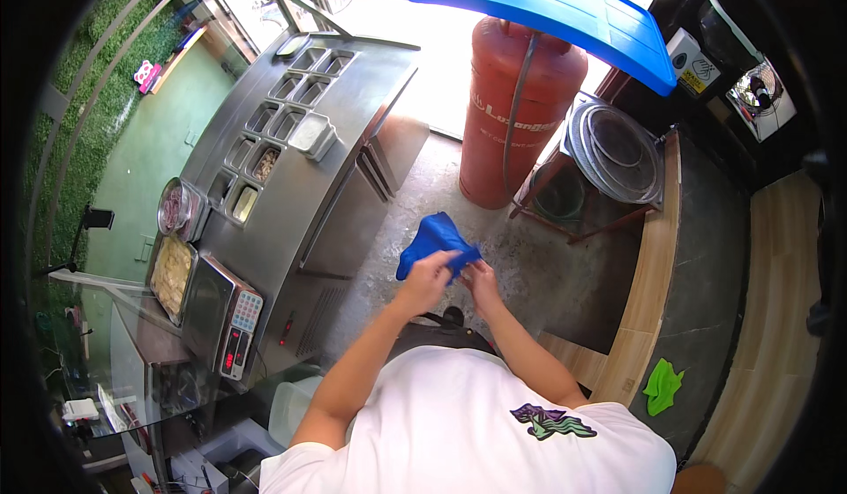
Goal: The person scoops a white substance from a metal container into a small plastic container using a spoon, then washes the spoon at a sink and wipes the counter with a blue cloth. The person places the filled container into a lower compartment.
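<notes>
A blue cloth point(433, 236) hangs in front of my waist, over the concrete floor. My left hand point(427, 285) grips a bunched part of it, slightly blurred. My right hand point(482, 285) pinches the cloth's right end between thumb and fingers. The two hands are close together, a short gap apart. Most of the cloth drapes beyond my left hand, loosely crumpled.
To the left stands a steel prep counter point(291, 183) with inset food pans, a digital scale point(225, 319) and a tray of pale food point(173, 276). Ahead are a red gas cylinder point(509, 123) and a blue plastic lid point(549, 11). A green cloth point(663, 387) lies at right.
</notes>
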Available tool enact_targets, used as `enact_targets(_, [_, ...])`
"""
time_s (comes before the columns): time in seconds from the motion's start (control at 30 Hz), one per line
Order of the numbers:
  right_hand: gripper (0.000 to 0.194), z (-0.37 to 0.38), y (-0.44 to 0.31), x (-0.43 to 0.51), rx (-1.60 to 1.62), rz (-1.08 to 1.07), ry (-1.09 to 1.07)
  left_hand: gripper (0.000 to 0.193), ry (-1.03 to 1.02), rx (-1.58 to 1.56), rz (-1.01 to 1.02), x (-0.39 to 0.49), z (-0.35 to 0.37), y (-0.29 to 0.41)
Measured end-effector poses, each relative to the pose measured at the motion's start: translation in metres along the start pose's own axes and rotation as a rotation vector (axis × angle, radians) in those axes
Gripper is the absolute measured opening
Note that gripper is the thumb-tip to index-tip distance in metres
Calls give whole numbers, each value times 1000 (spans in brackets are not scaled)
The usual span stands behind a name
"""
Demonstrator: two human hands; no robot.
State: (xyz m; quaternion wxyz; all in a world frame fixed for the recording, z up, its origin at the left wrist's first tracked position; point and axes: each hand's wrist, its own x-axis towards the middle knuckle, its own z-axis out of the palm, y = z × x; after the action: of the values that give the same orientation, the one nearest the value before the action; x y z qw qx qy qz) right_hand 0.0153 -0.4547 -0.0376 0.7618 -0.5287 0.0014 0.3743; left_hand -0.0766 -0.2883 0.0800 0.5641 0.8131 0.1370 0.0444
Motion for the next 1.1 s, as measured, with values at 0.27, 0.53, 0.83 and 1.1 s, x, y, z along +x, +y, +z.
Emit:
enact_targets(0.27, [52,35,-22,-2,-48,-205,-242,42,483,-992,-308,10,49,2])
enact_targets(0.53, [61,50,36,45,182,478,259,54,274,-1017,-544,54,102,-83])
enact_targets(0.83, [86,75,-14,69,555,454,-281,92,722,-571,-562,38,66,-73])
enact_targets(1.1, [68,192,49,115,-275,517,-189,34,1151,-1298,-692,51,-15,-163])
